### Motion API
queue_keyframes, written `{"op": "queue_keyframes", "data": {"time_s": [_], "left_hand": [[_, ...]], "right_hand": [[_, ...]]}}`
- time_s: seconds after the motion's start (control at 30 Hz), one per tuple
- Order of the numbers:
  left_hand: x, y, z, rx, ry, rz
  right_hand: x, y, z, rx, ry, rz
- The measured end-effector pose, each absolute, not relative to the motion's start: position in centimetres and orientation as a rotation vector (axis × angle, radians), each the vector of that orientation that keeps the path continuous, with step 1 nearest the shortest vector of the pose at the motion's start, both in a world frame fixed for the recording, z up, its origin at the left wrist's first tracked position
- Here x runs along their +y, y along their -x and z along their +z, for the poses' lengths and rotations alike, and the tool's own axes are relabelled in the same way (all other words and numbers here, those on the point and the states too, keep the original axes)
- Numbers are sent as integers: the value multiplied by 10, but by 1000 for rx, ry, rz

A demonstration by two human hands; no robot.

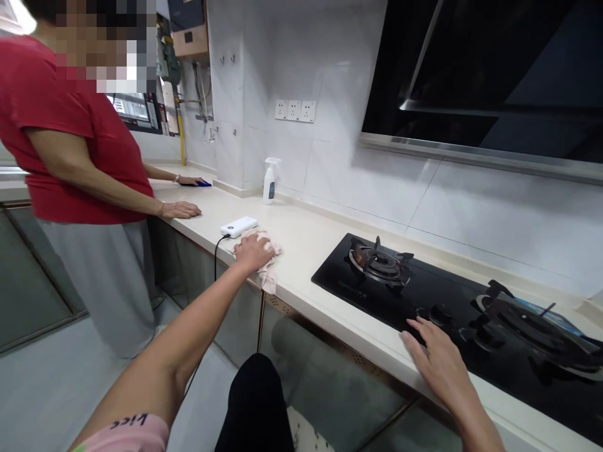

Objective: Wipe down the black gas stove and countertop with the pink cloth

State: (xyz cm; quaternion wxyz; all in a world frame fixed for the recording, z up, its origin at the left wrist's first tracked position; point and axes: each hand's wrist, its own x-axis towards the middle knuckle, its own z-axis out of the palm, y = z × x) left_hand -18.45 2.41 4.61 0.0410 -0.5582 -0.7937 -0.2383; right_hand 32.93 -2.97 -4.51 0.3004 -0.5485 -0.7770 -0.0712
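My left hand (254, 252) presses a pale pink cloth (268, 280) onto the countertop, and its fingers are curled over the bunched fabric. One end of the cloth lies over the counter's front edge. Just beyond that hand sits a white power bank (239, 226) with a black cable hanging down. My right hand (436, 358) rests at the front edge of the black gas stove (325, 274), fingers apart and holding nothing. The stove's control knobs (441, 314) are close to its fingertips.
A white spray bottle (268, 183) stands against the wall. At left, a person in a red shirt (113, 163) has one hand on the counter and the other on a blue cloth (203, 183). A range hood (471, 81) overhangs the two burners.
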Motion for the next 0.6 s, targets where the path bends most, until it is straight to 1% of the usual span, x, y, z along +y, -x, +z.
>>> {"op": "queue_keyframes", "data": {"time_s": [0.13, 0.27, 0.4, 0.6], "left_hand": [[5, 185, 39, -2387, 1567, -860], [-12, 147, 27, -2342, 1410, -1004], [-37, 76, 11, -2161, 1710, -1044], [-78, -62, -18, -1570, 2211, -1122]], "right_hand": [[-29, -324, -45, -2062, 1473, -218], [-30, -318, -44, -2027, 1495, -253], [-32, -317, -42, -2025, 1496, -240], [-31, -323, -43, -2040, 1472, -251]]}}
